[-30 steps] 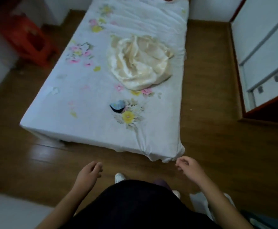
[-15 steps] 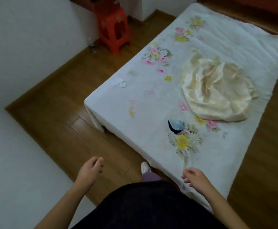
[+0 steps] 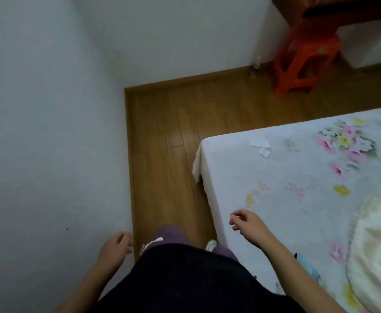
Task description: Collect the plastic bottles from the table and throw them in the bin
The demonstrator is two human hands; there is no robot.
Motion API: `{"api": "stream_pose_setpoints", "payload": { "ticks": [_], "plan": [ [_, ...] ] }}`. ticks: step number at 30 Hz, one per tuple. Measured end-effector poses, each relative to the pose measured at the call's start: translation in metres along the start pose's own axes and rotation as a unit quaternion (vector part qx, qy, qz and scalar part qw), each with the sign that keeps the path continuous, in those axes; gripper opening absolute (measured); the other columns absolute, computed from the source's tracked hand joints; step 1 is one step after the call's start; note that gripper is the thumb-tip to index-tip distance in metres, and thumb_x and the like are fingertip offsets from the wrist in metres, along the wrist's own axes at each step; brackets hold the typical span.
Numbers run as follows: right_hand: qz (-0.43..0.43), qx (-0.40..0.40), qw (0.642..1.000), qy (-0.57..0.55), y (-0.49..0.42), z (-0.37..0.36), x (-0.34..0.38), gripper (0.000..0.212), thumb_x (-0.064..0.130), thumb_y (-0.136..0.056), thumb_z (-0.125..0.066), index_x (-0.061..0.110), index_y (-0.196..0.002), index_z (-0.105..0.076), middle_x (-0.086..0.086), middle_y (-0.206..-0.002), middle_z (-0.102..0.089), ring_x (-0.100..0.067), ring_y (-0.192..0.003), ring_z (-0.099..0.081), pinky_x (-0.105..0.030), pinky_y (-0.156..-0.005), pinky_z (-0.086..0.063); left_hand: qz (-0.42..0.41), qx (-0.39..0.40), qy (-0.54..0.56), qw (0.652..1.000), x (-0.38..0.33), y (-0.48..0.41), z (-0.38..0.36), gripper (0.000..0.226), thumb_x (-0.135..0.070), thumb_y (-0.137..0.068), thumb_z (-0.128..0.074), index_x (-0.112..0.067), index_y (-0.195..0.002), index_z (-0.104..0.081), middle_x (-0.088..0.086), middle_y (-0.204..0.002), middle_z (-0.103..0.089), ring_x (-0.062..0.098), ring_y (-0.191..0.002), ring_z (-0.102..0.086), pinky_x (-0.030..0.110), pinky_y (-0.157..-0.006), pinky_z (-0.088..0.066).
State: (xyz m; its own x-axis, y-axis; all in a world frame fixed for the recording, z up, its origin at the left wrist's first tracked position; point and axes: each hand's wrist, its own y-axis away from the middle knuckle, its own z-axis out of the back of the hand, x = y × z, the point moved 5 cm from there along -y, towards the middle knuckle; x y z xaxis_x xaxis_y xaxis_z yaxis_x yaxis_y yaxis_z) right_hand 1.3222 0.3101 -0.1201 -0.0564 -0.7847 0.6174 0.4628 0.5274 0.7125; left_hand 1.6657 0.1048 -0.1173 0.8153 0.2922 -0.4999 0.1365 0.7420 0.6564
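No plastic bottle, table or bin shows in the head view. My left hand (image 3: pixel 114 245) hangs low beside the white wall, fingers loosely curled and holding nothing. My right hand (image 3: pixel 247 223) hovers over the near edge of the bed (image 3: pixel 275 177), fingers loosely curled and apart, also holding nothing. My dark top and purple trousers fill the bottom middle, with white shoes on the wooden floor.
A white floral-sheeted bed fills the right, with a cream satin cloth (image 3: pixel 377 245) and paper scraps (image 3: pixel 261 146) on it. A white wall (image 3: pixel 49 132) stands close on the left. A narrow wooden floor strip (image 3: pixel 162 143) runs ahead to an orange plastic stool (image 3: pixel 302 59) at the back right.
The view has swung left: the bed slid from the middle to the right side, and the left wall and room corner came into view. Both hands stay low and hold nothing.
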Motion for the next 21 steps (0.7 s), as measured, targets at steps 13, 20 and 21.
{"api": "stream_pose_setpoints", "payload": {
  "ticks": [13,20,21],
  "plan": [
    [0.052,0.028,0.994,0.093,-0.149,-0.023,0.189,0.014,0.029,-0.097,-0.055,0.02,-0.103,-0.065,0.001,-0.097,-0.072,-0.015,-0.09,-0.068,-0.029,-0.078,-0.055,0.074,-0.026,0.082,0.994,-0.045,-0.15,0.085,0.028,-0.031,-0.104,-0.049,-0.01,-0.099,-0.067,0.012,-0.096,-0.072,0.027,-0.08,-0.068,0.035,-0.068,-0.049],
    [-0.007,-0.024,0.999,0.033,-0.196,-0.006,0.215,0.016,0.022,-0.099,-0.054,0.013,-0.104,-0.066,-0.006,-0.095,-0.074,-0.021,-0.085,-0.07,-0.029,-0.072,-0.052,0.003,0.023,0.043,0.999,-0.166,-0.238,0.119,0.027,-0.031,-0.105,-0.046,-0.013,-0.1,-0.066,0.009,-0.098,-0.071,0.024,-0.085,-0.067,0.034,-0.069,-0.049],
    [-0.018,-0.027,0.999,0.026,-0.201,-0.003,0.216,0.015,0.022,-0.098,-0.054,0.013,-0.102,-0.066,-0.007,-0.095,-0.074,-0.022,-0.084,-0.07,-0.031,-0.073,-0.052,-0.012,0.031,0.037,0.999,-0.184,-0.247,0.121,0.028,-0.032,-0.105,-0.045,-0.014,-0.101,-0.066,0.008,-0.097,-0.071,0.023,-0.087,-0.067,0.034,-0.069,-0.049]
  ]
}}
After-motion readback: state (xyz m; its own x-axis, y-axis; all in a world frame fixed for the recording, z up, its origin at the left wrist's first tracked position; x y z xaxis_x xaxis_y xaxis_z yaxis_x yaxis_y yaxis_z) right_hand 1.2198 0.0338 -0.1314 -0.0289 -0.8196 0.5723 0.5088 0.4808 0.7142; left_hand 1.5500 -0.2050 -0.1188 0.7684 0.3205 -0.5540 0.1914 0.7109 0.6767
